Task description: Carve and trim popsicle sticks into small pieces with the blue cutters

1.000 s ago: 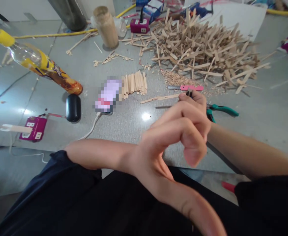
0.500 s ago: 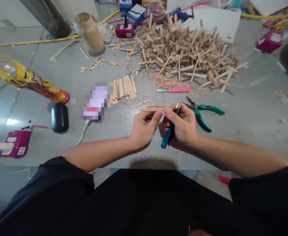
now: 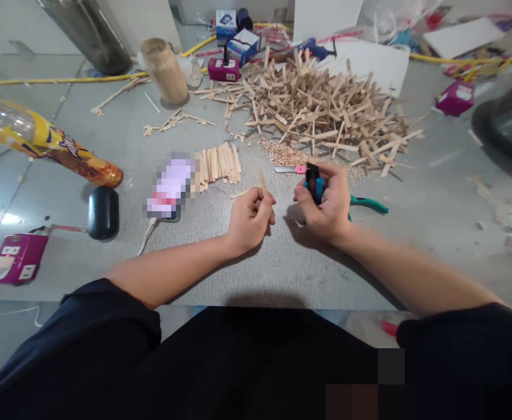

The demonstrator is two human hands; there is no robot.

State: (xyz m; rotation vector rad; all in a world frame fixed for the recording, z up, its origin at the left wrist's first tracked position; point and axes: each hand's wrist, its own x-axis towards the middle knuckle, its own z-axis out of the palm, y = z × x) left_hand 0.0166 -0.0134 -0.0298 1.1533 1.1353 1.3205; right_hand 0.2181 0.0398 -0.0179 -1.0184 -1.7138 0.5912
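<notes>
Pinched in my left hand (image 3: 249,220) is a wooden craft stick (image 3: 263,182), its free end pointing up and away from me. My right hand (image 3: 332,204) is wrapped round blue-handled pliers (image 3: 317,189), raised above the table; their jaws are hard to make out. The two hands are apart. Behind the right hand lie teal-handled pliers (image 3: 370,204), partly covered, and a pink utility knife (image 3: 288,170) whose handle is mostly hidden. One loose stick (image 3: 237,195) lies beside my left hand, near a row of flat sticks (image 3: 218,163).
A large heap of craft sticks (image 3: 317,105) spreads across the back, with wood shavings (image 3: 282,153) before it. To the left are a phone (image 3: 171,186) on a cable, a black case (image 3: 104,213), a lying bottle (image 3: 50,140) and a jar (image 3: 165,73).
My hands have moved apart. The stick, earlier level between both hands, now stands tilted up in my left hand alone. The blue-handled pliers have turned upward and risen with my right hand.
</notes>
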